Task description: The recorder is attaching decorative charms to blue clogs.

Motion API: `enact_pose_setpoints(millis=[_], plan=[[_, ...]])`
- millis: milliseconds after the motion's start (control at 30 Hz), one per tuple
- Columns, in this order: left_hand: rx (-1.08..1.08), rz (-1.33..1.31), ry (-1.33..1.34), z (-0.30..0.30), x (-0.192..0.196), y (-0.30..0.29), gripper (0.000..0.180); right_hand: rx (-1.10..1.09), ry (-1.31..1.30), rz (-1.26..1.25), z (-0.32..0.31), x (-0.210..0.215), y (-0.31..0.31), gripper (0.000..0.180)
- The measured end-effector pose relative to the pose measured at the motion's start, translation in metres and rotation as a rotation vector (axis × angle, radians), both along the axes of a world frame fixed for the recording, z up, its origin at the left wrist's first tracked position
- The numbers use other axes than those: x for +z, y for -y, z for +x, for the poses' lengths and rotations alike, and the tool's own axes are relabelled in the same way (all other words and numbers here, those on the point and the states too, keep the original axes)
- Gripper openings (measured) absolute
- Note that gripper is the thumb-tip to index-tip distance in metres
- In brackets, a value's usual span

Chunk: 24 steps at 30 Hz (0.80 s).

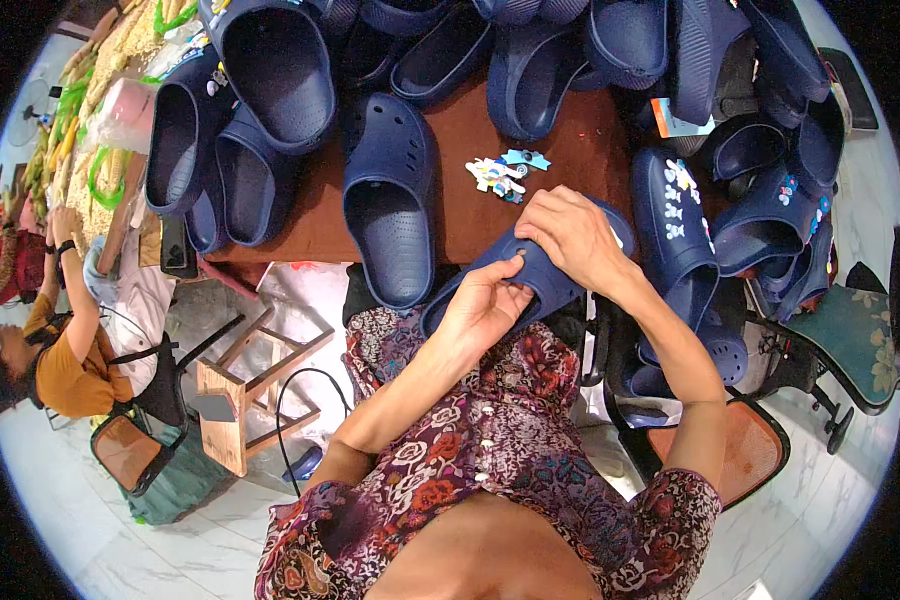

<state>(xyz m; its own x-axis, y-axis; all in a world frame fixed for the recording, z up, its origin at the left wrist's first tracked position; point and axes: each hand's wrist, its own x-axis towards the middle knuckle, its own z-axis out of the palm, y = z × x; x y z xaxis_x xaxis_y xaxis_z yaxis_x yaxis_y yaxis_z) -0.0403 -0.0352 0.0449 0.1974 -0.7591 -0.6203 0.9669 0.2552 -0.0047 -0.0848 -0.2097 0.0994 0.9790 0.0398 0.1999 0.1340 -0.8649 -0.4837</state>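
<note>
A navy clog (537,279) lies across the near edge of the brown table, over my lap. My left hand (485,300) grips its upper, thumb on top and the fingers partly inside the foot opening. From the other side my right hand (575,236) bends over the upper, fingertips pressed together close to the left thumb; whether they pinch something small is hidden. A white piece shows on the clog beyond the right hand. Just past it lies a small pile of white and blue shoe charms (497,177). To the left rests another plain navy clog (391,215).
Many navy clogs crowd the back and sides of the brown table (467,127). One clog (673,225) at right carries white charms. Chairs (740,450) stand at right, a wooden stool (222,420) at left. A person in orange (68,365) works far left.
</note>
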Motion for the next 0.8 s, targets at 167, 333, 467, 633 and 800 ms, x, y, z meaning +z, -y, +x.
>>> enact_pose_setpoints(millis=[167, 333, 467, 633, 800], plan=[[-0.037, 0.045, 0.044, -0.014, 0.016, 0.007, 0.029, -0.132, -0.045, -0.013, 0.006, -0.014, 0.002, 0.015], [0.006, -0.027, -0.001, -0.011, 0.016, 0.007, 0.029, -0.318, -0.087, 0.425, 0.010, -0.015, 0.021, 0.021], [-0.007, -0.049, 0.031, -0.011, 0.019, 0.007, 0.029, -0.514, -0.230, 0.506, 0.016, -0.008, 0.039, 0.025], [0.004, -0.046, 0.017, -0.010, 0.020, 0.008, 0.031, -0.433, -0.188, 0.337, 0.029, -0.026, 0.046, 0.024], [-0.002, -0.054, 0.010, -0.008, 0.018, 0.012, 0.031, -0.290, -0.214, 0.328, 0.042, -0.030, 0.042, 0.024]])
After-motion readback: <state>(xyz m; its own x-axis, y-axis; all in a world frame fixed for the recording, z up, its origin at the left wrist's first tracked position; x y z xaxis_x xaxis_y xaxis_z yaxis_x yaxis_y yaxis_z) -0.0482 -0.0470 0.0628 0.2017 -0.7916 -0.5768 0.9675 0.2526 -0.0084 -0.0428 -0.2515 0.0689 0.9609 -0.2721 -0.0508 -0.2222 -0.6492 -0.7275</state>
